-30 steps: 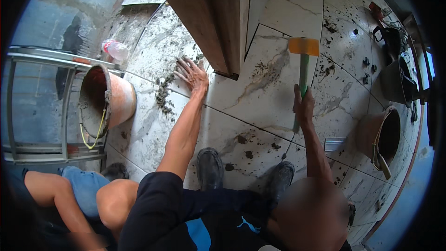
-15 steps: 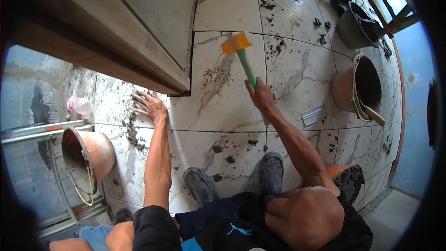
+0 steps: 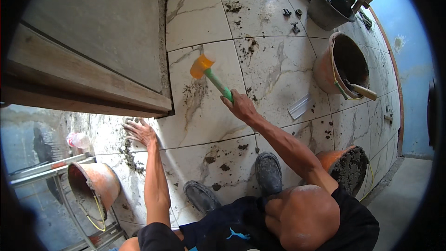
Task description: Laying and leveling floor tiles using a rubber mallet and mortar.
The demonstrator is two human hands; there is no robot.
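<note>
Tiles (image 3: 274, 67) lie in rows, yet mortar crumbs (image 3: 127, 155) litter them, uncleared. The right hand (image 3: 241, 107) has its grip wrapped around the mallet (image 3: 216, 82), over a tile; the left hand (image 3: 142, 133) lies spread, grasping nothing.

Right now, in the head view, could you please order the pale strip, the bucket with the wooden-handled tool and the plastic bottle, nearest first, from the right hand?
1. Pale strip, right of the right hand.
2. Bucket with the wooden-handled tool, farther right.
3. Plastic bottle, at the far left.
</note>
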